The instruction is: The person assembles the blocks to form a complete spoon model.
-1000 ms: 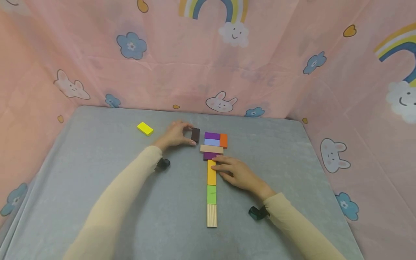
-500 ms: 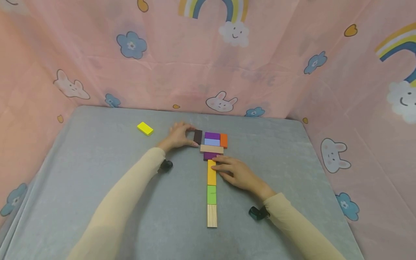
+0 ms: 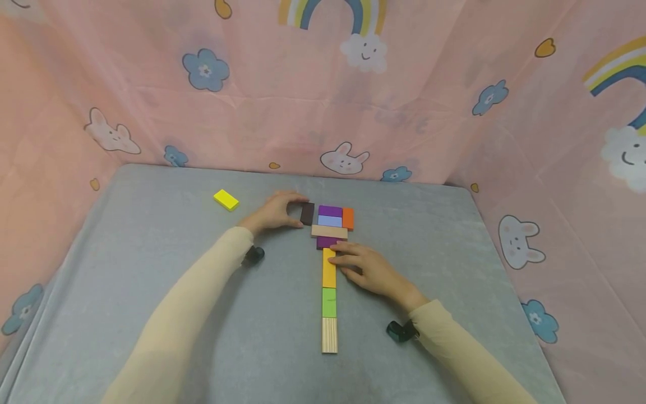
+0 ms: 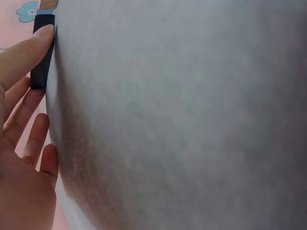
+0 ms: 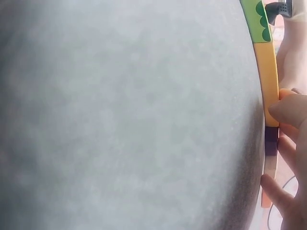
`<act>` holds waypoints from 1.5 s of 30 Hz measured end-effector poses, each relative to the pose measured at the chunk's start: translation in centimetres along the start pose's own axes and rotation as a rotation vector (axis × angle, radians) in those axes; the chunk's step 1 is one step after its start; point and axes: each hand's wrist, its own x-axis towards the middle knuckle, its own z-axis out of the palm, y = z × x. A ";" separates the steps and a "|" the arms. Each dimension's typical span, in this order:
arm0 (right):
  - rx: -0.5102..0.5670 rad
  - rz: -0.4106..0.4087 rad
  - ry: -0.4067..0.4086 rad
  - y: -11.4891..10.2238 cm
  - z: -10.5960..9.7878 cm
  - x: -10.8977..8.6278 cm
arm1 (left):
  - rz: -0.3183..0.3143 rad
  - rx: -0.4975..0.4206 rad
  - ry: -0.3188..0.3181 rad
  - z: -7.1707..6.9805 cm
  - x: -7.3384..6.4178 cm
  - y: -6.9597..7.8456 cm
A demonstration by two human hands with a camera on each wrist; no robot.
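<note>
My left hand is at the left of a row of blocks. Its thumb and fingertips grip the two ends of a dark brown block, also in the left wrist view. Right of that block, across a narrow gap, lie a purple block, a light blue block and an orange block. Below them come a tan block and a second purple block. My right hand rests its fingertips on this purple block and on the yellow-orange block, fingers extended.
A green block and a striped wood block continue the column toward me. One bright yellow block lies apart at the back left. Grey cloth covers the table; a pink patterned curtain stands behind it.
My left hand has moved the dark brown block a little right and toward me, closer to the purple and light blue blocks, then shifted back slightly. The right hand stays put.
</note>
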 end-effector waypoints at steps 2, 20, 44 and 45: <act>-0.003 0.002 -0.002 0.0 0.1 0.0 | 0.011 0.003 0.008 0.1 0.0 0.1; 0.004 0.000 0.006 0.0 0.2 -0.1 | 0.049 -0.028 -0.020 0.3 0.1 0.5; 0.005 -0.014 0.008 0.2 0.1 0.0 | 0.048 -0.061 -0.027 0.5 0.4 0.5; 0.006 -0.011 0.005 0.2 0.1 0.0 | 0.047 -0.061 -0.027 0.5 0.4 0.5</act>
